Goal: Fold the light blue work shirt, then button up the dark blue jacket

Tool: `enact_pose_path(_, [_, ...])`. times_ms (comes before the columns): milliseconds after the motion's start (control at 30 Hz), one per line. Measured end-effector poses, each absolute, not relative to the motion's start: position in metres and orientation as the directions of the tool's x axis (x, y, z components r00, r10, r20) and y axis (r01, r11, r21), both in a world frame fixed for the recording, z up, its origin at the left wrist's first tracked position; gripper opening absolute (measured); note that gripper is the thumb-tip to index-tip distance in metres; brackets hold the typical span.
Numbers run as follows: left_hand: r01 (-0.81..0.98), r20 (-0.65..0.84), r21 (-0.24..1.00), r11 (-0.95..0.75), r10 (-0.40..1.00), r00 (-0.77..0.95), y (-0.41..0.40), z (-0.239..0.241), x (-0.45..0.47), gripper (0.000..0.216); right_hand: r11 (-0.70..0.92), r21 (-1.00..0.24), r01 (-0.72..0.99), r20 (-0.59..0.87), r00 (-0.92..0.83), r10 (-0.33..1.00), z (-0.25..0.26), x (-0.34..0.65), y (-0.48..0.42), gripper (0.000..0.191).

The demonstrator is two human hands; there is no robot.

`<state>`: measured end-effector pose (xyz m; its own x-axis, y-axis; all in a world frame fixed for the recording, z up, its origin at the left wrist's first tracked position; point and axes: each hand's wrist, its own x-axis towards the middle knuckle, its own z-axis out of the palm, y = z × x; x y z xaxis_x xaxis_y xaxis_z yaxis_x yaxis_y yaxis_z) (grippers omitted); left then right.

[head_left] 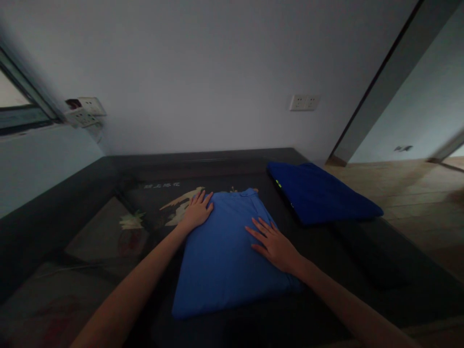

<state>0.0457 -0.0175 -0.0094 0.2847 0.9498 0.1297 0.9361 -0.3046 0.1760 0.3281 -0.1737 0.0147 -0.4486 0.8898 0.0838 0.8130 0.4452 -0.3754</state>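
A light blue folded garment point(224, 256) lies flat on the dark table, its narrower edge with a collar or waistband on the far side. My left hand point(197, 210) rests on its far left edge, fingers stretched out and apart. On its right part lies my right hand point(273, 244), palm down with the fingers spread. Neither hand grips the cloth. Which kind of garment it is, I cannot tell.
A darker blue folded garment point(322, 193) with small yellow marks lies at the table's right edge. The glossy dark table point(159, 169) meets a wall with a socket point(304, 102). Another socket point(85, 113) is at the left corner. Wooden floor point(409, 193) shows at right.
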Motion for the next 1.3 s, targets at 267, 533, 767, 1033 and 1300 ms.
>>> enact_pose_path(267, [0.941,0.124,0.152,-0.302,0.951,0.285,-0.015,-0.006,0.05,0.054,0.45,-0.362,0.816,0.071,-0.457,0.887,0.012,0.328,-0.172,0.052])
enact_pose_path(533, [0.909,0.33,0.345,-0.233,0.937,0.115,-0.025,0.005,0.055,0.046,0.456,-0.428,0.78,0.106,-0.458,0.883,0.013,0.33,-0.17,0.051])
enact_pose_path(767, [0.855,0.491,0.424,-0.299,0.869,0.061,-0.056,0.054,0.013,0.03,0.401,-0.621,0.674,0.213,-0.348,0.913,0.04,0.34,-0.184,0.044])
enact_pose_path(1033, [0.829,0.202,0.485,-0.278,0.958,0.203,-0.168,0.07,-0.02,0.026,0.236,-0.813,0.532,0.312,0.057,0.948,0.053,0.35,-0.253,0.032])
enact_pose_path(1300, [0.712,0.227,0.7,-0.056,0.963,-0.147,-0.278,0.019,-0.022,0.033,0.19,-0.747,0.637,0.416,0.225,0.881,0.029,0.36,-0.31,0.023])
